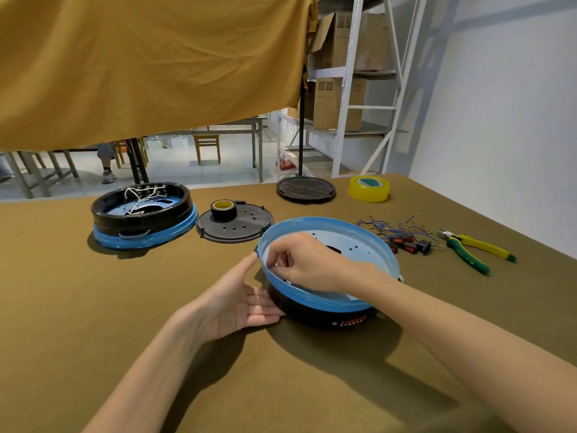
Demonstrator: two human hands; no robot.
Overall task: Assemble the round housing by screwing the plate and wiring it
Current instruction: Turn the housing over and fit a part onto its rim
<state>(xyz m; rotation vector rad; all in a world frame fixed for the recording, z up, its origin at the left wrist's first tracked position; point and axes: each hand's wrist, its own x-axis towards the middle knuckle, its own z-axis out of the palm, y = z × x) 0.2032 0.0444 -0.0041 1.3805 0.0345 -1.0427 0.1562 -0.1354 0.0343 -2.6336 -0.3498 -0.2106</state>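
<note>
Head view: the round black housing with blue rim (327, 303) sits on the brown table (93, 307). The left hand (240, 298) braces its wall with straight fingers. The right hand (299, 264) reaches inside with curled fingers; what they pinch is hidden. It seems light, stiff plastic, best steadied at the rim.

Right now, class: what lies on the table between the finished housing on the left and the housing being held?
In the head view, a black perforated plate with a black tape roll on it lies between the left housing and the held housing.

A round black housing (327, 310) with a blue rim sits open-side up at centre frame, a pale perforated plate (352, 245) inside. Blue wires (402, 228) lie right of it.
</note>
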